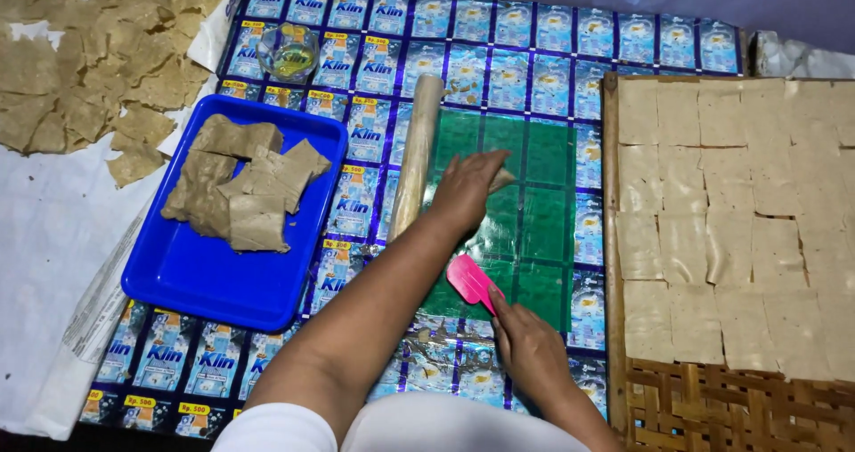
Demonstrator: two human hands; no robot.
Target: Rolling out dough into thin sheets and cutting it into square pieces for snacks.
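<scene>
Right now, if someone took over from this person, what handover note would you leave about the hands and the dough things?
Left hand: reaching over the green sheet, fingers on a small pale dough piece beside the rolling pin.
Right hand: holding the pink scraper, blade on the green sheet.
Blue tray: still holds thick dough slabs.
Woven tray on the right: rows of thin flat squares laid out, bottom strip bare.
Upper left: a pile of dry-looking pieces on white sheeting; small glass bowl near the tray.
Done: many squares laid out. Left: slabs on the blue tray.
</scene>
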